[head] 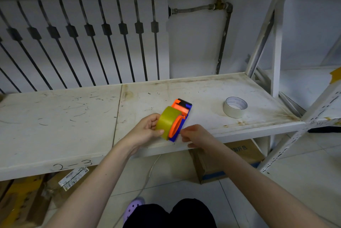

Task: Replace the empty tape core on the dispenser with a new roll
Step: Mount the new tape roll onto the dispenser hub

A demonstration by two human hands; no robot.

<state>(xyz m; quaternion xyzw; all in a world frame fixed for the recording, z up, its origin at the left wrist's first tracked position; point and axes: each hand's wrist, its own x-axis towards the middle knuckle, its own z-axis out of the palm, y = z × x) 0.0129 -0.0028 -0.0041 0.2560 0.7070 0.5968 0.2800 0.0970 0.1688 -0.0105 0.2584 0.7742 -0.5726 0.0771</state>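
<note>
A blue and orange tape dispenser (pixel 181 112) lies on the white shelf (pixel 73 117) near its front edge. A yellowish tape roll (pixel 167 122) sits against the dispenser's orange hub. My left hand (pixel 147 129) grips this roll from the left, thumb on its lower face. My right hand (pixel 195 134) is at the dispenser's near right corner, fingers pinched together close to the blue edge; whether they hold anything is unclear. A whitish empty tape core (pixel 235 106) stands apart on the shelf to the right.
A white radiator (pixel 83 43) and a pipe with a red valve (pixel 220 2) back the shelf. A metal rack upright (pixel 276 43) rises at the right. Cardboard boxes (pixel 230 159) sit on the tiled floor beneath, beside a thin white cable.
</note>
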